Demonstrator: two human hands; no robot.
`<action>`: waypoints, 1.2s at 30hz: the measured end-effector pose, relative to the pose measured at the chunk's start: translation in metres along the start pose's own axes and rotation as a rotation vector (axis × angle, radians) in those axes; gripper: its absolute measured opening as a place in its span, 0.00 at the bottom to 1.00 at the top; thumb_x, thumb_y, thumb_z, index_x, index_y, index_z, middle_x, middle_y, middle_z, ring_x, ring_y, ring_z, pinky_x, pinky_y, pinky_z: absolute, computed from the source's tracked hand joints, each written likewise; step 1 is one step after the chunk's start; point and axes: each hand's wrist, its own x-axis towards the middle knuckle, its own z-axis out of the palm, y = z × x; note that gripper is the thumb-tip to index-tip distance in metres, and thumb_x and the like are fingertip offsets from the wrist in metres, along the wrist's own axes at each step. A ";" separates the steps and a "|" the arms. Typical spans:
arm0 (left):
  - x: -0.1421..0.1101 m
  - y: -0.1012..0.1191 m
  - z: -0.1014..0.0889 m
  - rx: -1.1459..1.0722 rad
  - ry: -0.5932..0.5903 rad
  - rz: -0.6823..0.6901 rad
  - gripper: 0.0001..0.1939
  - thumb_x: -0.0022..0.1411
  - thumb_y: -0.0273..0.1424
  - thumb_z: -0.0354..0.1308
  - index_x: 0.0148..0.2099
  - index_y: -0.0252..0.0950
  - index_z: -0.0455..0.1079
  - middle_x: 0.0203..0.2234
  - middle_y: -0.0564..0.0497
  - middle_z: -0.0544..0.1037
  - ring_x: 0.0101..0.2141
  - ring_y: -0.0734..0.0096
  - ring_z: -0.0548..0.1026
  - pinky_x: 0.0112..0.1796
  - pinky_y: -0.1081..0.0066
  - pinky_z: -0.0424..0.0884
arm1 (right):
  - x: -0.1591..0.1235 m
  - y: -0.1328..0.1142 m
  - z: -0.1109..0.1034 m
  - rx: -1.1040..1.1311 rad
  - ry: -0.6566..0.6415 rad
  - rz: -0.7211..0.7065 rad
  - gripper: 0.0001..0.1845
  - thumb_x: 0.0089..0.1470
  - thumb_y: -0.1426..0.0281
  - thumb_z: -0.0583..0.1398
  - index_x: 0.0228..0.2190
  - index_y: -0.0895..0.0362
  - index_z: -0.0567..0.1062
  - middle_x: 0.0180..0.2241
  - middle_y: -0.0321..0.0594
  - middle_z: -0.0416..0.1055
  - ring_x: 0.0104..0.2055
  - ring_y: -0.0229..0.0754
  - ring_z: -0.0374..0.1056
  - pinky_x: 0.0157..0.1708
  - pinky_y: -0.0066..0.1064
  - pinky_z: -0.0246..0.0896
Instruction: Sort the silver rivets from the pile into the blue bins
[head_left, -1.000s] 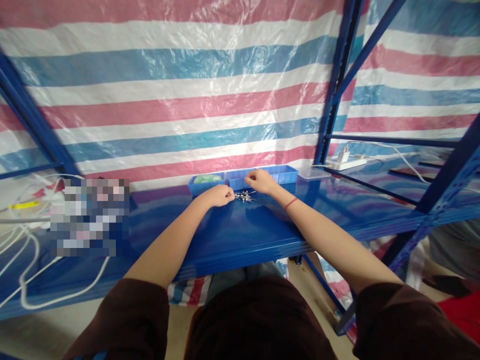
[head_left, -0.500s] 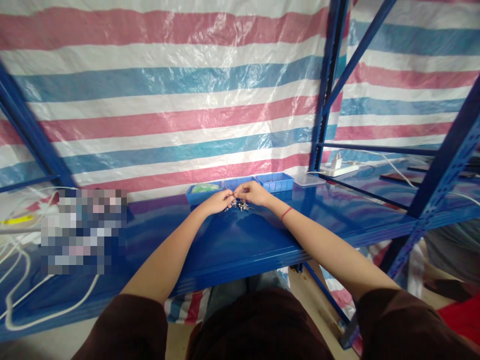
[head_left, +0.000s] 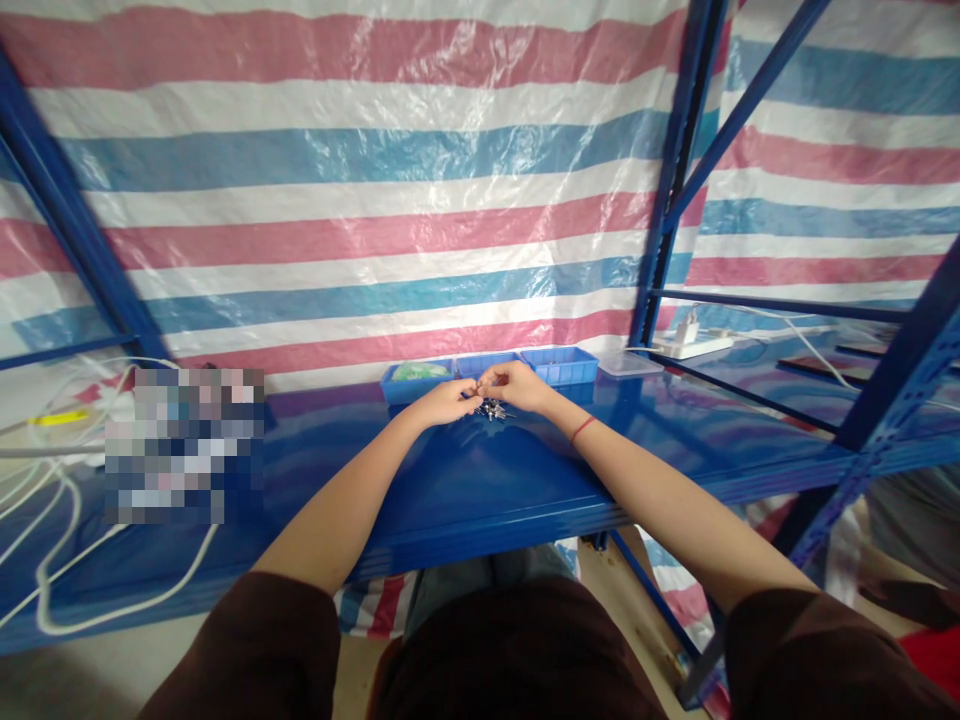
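My left hand (head_left: 451, 401) and my right hand (head_left: 514, 386) meet fingertip to fingertip over the blue tabletop (head_left: 480, 480). Both are closed in a pinch, and whatever lies between the fingers is too small to name. Just below my fingers is a small pile of shiny metal pieces (head_left: 495, 410), partly covered by my hands. Behind the hands stand blue plastic bins in a row: the left bin (head_left: 397, 388) has green-white material in it, the middle bin (head_left: 487, 366) is partly hidden by my hands, and the right bin (head_left: 559, 368) shows its ribbed inside.
A clear plastic lid (head_left: 630, 363) lies right of the bins, near a white power strip (head_left: 694, 345). White cables (head_left: 52, 570) and a blurred-out patch occupy the left side. Blue rack posts (head_left: 679, 180) rise at both sides, before a striped plastic sheet (head_left: 360, 230).
The view has shifted slightly, so the scene sits a little further right. My hands stay together above the metal pieces, with only small finger movement.
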 end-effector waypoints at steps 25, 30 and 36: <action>0.000 0.003 0.000 0.115 0.016 0.003 0.11 0.56 0.37 0.52 0.34 0.34 0.68 0.25 0.51 0.76 0.27 0.72 0.72 0.30 0.73 0.65 | -0.003 -0.003 0.000 -0.063 -0.080 0.004 0.11 0.45 0.67 0.59 0.28 0.63 0.76 0.26 0.40 0.74 0.27 0.35 0.66 0.29 0.25 0.59; 0.000 0.004 0.001 0.128 0.021 -0.006 0.11 0.56 0.37 0.52 0.33 0.34 0.68 0.25 0.51 0.76 0.27 0.71 0.71 0.29 0.74 0.64 | -0.003 -0.002 0.000 -0.057 -0.086 0.009 0.12 0.46 0.66 0.59 0.28 0.62 0.76 0.26 0.40 0.73 0.26 0.34 0.65 0.28 0.25 0.58; -0.001 0.003 0.001 0.136 0.032 0.005 0.12 0.55 0.38 0.52 0.31 0.34 0.68 0.23 0.53 0.74 0.25 0.73 0.69 0.28 0.74 0.62 | -0.003 -0.001 0.001 -0.053 -0.112 0.024 0.12 0.46 0.66 0.58 0.29 0.62 0.75 0.24 0.39 0.72 0.25 0.33 0.64 0.26 0.24 0.57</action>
